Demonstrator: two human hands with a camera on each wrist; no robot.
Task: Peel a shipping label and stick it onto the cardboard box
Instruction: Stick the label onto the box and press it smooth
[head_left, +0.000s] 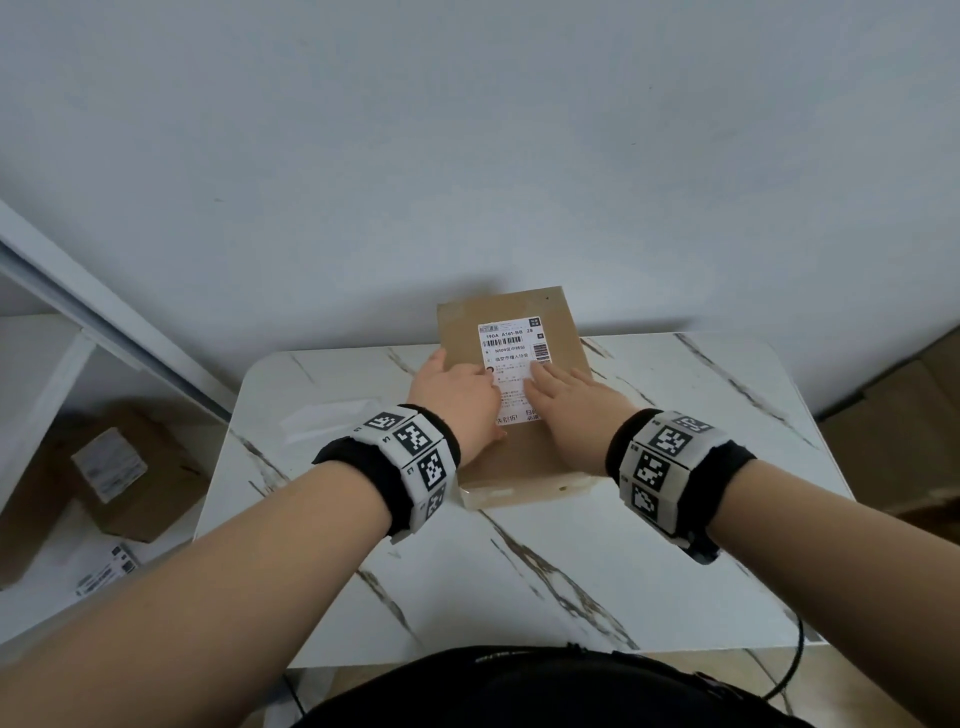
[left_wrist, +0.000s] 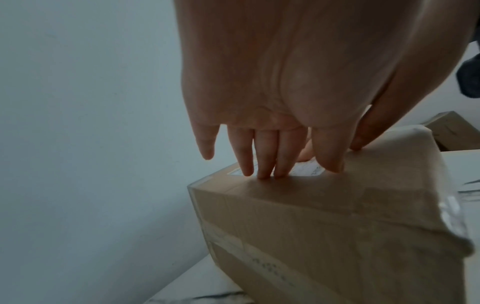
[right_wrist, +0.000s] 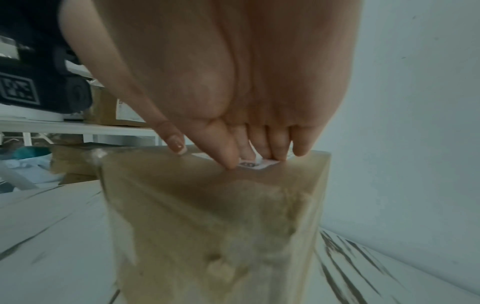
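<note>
Your left hand (head_left: 457, 397) and right hand (head_left: 574, 402) lie flat with straight fingers, pressing the shipping label (head_left: 511, 358) onto the cardboard box (head_left: 524, 457), grasping nothing. They hide the label's 6 o'clock half, and its small print is illegible.

both forearms were bare. each wrist wore a black band (head_left: 680, 475) covered with white square tiles, every tile printed with a black pixel code. the clothing at 6 o'clock was black.
</note>
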